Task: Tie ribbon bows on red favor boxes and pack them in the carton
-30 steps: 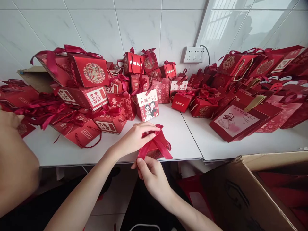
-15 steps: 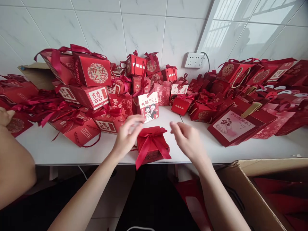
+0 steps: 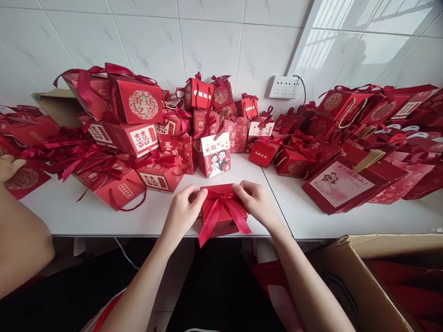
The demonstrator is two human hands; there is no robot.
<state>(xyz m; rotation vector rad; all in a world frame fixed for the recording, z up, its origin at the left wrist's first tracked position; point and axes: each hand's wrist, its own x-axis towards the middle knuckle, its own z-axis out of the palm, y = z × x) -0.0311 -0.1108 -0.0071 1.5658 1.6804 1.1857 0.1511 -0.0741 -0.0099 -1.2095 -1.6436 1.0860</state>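
A small red gift box (image 3: 221, 227) with a dark pattern on its front stands at the near edge of the white table. On its top is a red ribbon bow (image 3: 221, 203), with two tails hanging down the front. My left hand (image 3: 185, 207) is closed at the bow's left side, thumb pressed toward the fingers. At the right side, my right hand (image 3: 255, 200) pinches the bow with thumb and forefinger. The loops themselves are mostly hidden by my fingers. Just behind stands a white box (image 3: 216, 157) with a cartoon couple on it.
Red gift boxes are stacked on the left (image 3: 138, 103), and more red bags and boxes (image 3: 346, 180) stand on the right. Below the table at right is an open cardboard carton (image 3: 360, 272). Another person's arm (image 3: 20, 235) reaches in at far left. A power strip (image 3: 284, 86) is on the wall.
Both hands have come inward and down from beside the box to the bow's two sides and closed there. The view has shifted slightly; the box stays at the table's edge.
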